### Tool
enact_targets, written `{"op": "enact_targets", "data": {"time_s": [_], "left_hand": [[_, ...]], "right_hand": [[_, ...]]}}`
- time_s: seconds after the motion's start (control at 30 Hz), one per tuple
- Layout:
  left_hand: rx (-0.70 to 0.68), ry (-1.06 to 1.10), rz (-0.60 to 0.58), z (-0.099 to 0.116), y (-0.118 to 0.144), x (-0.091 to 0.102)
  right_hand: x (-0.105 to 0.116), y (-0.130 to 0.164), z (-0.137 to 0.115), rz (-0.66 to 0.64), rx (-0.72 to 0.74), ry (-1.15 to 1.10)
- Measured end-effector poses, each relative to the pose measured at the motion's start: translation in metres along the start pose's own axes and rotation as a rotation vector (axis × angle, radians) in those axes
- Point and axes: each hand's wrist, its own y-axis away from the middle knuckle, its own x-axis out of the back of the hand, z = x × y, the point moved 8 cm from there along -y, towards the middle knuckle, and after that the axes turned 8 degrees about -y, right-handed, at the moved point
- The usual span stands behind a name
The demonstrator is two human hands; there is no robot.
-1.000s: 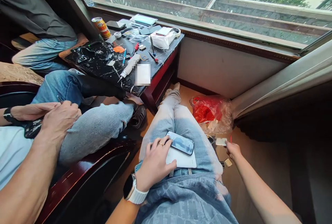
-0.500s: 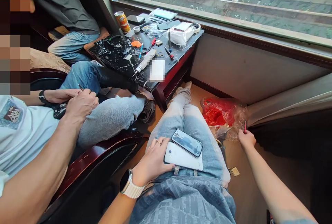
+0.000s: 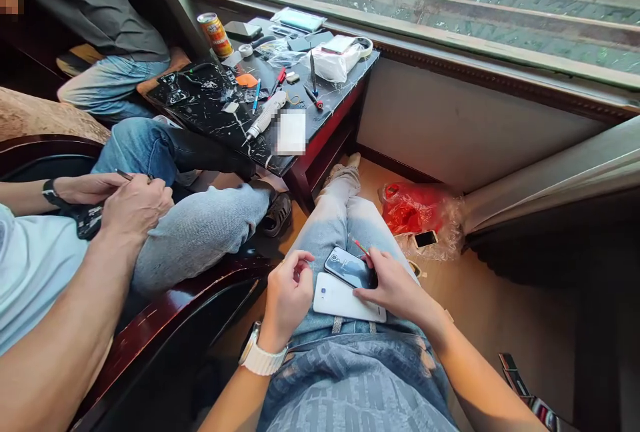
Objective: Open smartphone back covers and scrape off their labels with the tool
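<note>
**Two phones on the lap, both hands at them**

At lower centre of the frame a dark phone [image 3: 350, 267] lies partly on top of a white phone [image 3: 345, 300], both resting on the person's jeans-clad lap. The right hand [image 3: 395, 285] lies over the right end of the dark phone, fingers touching it, and pinches a thin red tool [image 3: 361, 247] whose tip sticks up just above the phone. The left hand [image 3: 289, 292], with a white watch at the wrist, sits just left of the two phones, fingers loosely curled and holding nothing that can be seen; its fingertips are close to the white phone's left edge.

Right of the knees, on the floor, a red bag [image 3: 410, 209] lies crumpled inside clear plastic; what it holds cannot be told. A small gold phone [image 3: 425, 239] lies at its lower edge.

In the upper middle a dark bench [image 3: 330, 102] carries a can [image 3: 216, 33], a white bag [image 3: 333, 62], pens and small parts.

At left a co-worker's hands [image 3: 125, 202] hold a thin tool over a dark device on their knee.
</note>
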Motion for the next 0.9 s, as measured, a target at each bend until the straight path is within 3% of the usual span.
{"op": "enact_targets", "data": {"time_s": [0.17, 0.33, 0.5, 0.63, 0.9], "left_hand": [[0.016, 0.042, -0.027, -0.008, 0.002, -0.010], [-0.019, 0.097, -0.102, -0.007, 0.000, -0.026], [0.115, 0.706, -0.397, 0.009, 0.005, -0.057], [0.210, 0.996, -0.389, 0.026, 0.004, -0.048], [0.212, 1.146, -0.353, 0.042, 0.004, -0.021]], "right_hand": [[0.005, -0.009, 0.006, 0.035, -0.013, -0.077], [0.002, -0.003, -0.002, 0.077, -0.074, -0.687], [-0.008, 0.010, -0.035, 0.075, -0.082, -0.959], [0.000, 0.019, -0.059, 0.079, 0.001, -0.993], [0.018, 0.043, -0.088, 0.117, 0.132, -0.872]]}}
